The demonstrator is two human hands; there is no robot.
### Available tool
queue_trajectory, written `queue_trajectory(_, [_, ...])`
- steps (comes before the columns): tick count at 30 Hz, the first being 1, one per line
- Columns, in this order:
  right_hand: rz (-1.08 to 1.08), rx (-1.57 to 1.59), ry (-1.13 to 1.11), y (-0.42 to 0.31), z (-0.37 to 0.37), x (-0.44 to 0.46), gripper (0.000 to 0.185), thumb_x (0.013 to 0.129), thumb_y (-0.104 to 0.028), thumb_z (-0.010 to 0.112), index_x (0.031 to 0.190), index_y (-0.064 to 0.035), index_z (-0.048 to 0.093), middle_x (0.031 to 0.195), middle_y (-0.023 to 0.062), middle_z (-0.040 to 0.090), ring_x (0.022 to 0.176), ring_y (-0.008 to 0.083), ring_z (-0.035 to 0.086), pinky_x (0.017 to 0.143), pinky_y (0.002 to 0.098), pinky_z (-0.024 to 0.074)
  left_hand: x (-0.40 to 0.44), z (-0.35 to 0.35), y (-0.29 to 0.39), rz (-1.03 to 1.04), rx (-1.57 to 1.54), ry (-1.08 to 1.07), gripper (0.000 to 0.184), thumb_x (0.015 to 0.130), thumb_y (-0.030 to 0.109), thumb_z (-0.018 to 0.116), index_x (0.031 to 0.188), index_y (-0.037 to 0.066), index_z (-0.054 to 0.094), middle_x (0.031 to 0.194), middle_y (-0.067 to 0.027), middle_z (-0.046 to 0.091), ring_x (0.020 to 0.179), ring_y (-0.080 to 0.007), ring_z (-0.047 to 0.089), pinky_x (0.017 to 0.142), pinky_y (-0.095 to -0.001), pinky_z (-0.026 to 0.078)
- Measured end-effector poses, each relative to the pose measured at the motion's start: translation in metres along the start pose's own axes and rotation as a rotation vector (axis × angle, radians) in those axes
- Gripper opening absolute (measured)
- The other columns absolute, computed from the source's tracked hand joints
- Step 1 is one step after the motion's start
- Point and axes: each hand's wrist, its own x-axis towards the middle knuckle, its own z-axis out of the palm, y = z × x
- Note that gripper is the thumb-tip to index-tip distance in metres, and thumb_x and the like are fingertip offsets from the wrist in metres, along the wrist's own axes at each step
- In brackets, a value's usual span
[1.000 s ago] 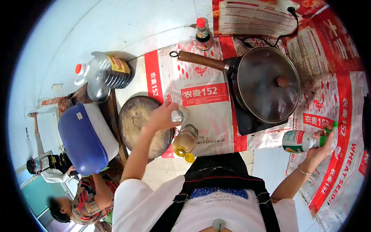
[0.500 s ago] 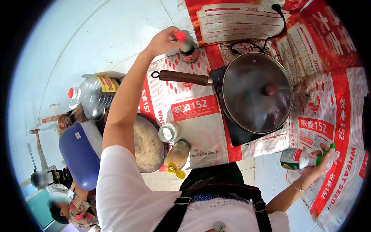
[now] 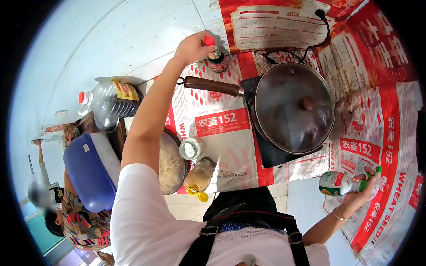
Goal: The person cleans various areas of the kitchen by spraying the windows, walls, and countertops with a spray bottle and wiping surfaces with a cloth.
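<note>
My left hand [image 3: 193,48] is closed at the top of a small dark sauce bottle [image 3: 217,63], with its fingers by the red cap. That bottle stands upright near the wall, just behind the pan handle [image 3: 212,85]. On the far right, my right hand [image 3: 355,198] grips the neck of a white and green bottle [image 3: 333,183]. This bottle is tilted, and its green cap [image 3: 378,169] shows beside my fingers. Between my arms sits a wok with a steamed-up glass lid [image 3: 290,115], resting on a black induction cooker [image 3: 284,158].
Near my left forearm stand an open glass jar [image 3: 191,148], a bottle with its yellow flip cap open [image 3: 199,176], and a basin of pale dough [image 3: 171,164]. Farther left are a large oil jug [image 3: 108,104] and a blue tub [image 3: 86,173]. Other people [image 3: 84,213] are at the lower left.
My view has shifted slightly. Both hands keep their holds in nearly the same places. At the lower left, a person in patterned clothing has moved and shows more fully.
</note>
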Motion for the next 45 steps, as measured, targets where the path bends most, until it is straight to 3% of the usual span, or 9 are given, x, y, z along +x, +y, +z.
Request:
queue_trajectory(7, [0.081, 0.021, -0.038, -0.001, -0.021, -0.006, 0.047, 0.093, -0.04, 0.054, 0.105, 0.0048, 0.056, 0.066, 0.0056, 0.052, 0.058, 0.0114, 0.046, 0.057, 0.0239, 0.0383, 0.014, 0.001, 0.004, -0.113, 0.135, -0.236, 0.035, 0.08, 0.035, 0.066, 0.1, 0.006, 0.061, 0.078, -0.0119, 0.066, 0.059, -0.0238, 0.068, 0.061, -0.0345, 0.054])
queue_trajectory(11, [0.07, 0.013, -0.008, -0.007, -0.016, -0.011, 0.045, 0.094, -0.04, 0.053, 0.105, 0.0035, 0.056, 0.063, 0.0038, 0.049, 0.058, 0.0109, 0.045, 0.057, 0.0233, 0.0379, -0.005, -0.017, -0.003, -0.29, 0.153, -0.296, 0.036, 0.074, 0.036, 0.067, 0.093, 0.006, 0.06, 0.079, -0.0135, 0.068, 0.073, -0.03, 0.067, 0.07, -0.0374, 0.052])
queue_trajectory(14, [0.087, 0.031, -0.031, -0.011, -0.01, -0.013, 0.044, 0.095, -0.04, 0.052, 0.105, 0.0026, 0.057, 0.062, 0.0032, 0.049, 0.059, 0.0105, 0.045, 0.057, 0.0234, 0.0381, -0.031, -0.032, -0.016, -0.498, -0.071, -0.276, 0.034, 0.075, 0.036, 0.066, 0.092, 0.006, 0.062, 0.072, -0.0099, 0.068, 0.057, -0.0178, 0.068, 0.065, -0.0304, 0.054])
queue_trajectory(17, [0.101, 0.062, -0.077, -0.011, -0.008, -0.014, 0.043, 0.096, -0.039, 0.052, 0.105, 0.002, 0.057, 0.063, 0.0031, 0.049, 0.06, 0.0103, 0.046, 0.058, 0.0235, 0.038, -0.055, -0.038, -0.032, -0.524, -0.069, -0.197, 0.034, 0.075, 0.036, 0.067, 0.092, 0.006, 0.063, 0.071, -0.0089, 0.068, 0.058, -0.0179, 0.068, 0.066, -0.0306, 0.054])
queue_trajectory(25, [0.067, 0.152, -0.213, -0.007, -0.009, -0.011, 0.039, 0.097, -0.035, 0.051, 0.108, 0.0021, 0.056, 0.071, 0.0047, 0.056, 0.063, 0.0105, 0.048, 0.061, 0.0235, 0.0381, -0.148, -0.062, -0.035, -0.385, 0.094, -0.144, 0.033, 0.074, 0.037, 0.067, 0.087, 0.007, 0.062, 0.066, -0.014, 0.064, 0.062, -0.0271, 0.066, 0.063, -0.0381, 0.051])
queue_trajectory(27, [0.04, 0.158, -0.207, -0.014, 0.002, -0.015, 0.037, 0.097, -0.032, 0.051, 0.106, 0.0032, 0.056, 0.098, 0.0116, 0.06, 0.064, 0.0111, 0.05, 0.061, 0.0252, 0.0421, -0.166, -0.07, -0.006, -0.513, 0.014, -0.234, 0.032, 0.074, 0.036, 0.068, 0.089, 0.008, 0.062, 0.066, -0.015, 0.063, 0.067, -0.0314, 0.065, 0.063, -0.0402, 0.05])
queue_trajectory(41, [0.061, 0.221, -0.257, -0.018, -0.014, -0.027, 0.037, 0.098, -0.032, 0.05, 0.111, 0.0021, 0.055, 0.103, 0.0102, 0.06, 0.067, 0.0115, 0.049, 0.063, 0.0262, 0.0424, -0.234, -0.035, 0.121, -0.109, -0.061, -0.37, 0.027, 0.073, 0.024, 0.07, 0.095, 0.009, 0.062, 0.077, -0.0152, 0.065, 0.073, -0.0339, 0.065, 0.064, -0.0419, 0.05])
queue_trajectory(43, [0.132, 0.17, -0.208, -0.001, -0.029, -0.022, 0.039, 0.097, -0.033, 0.053, 0.118, -0.002, 0.058, 0.105, 0.0055, 0.062, 0.073, 0.0101, 0.051, 0.066, 0.0254, 0.043, -0.234, -0.038, 0.127, -0.166, -0.054, -0.466, 0.03, 0.073, 0.025, 0.07, 0.098, 0.01, 0.063, 0.085, -0.0149, 0.067, 0.078, -0.0332, 0.065, 0.068, -0.0422, 0.051])
queue_trajectory(45, [0.288, 0.233, -0.077, 0.015, -0.031, -0.015, 0.041, 0.095, -0.032, 0.056, 0.125, -0.0034, 0.058, 0.109, 0.0041, 0.061, 0.086, 0.0112, 0.054, 0.073, 0.0253, 0.0446, -0.243, -0.031, 0.121, -0.035, -0.082, -0.319, 0.033, 0.075, 0.03, 0.069, 0.1, 0.01, 0.064, 0.092, -0.0147, 0.067, 0.083, -0.0328, 0.065, 0.072, -0.0426, 0.052])
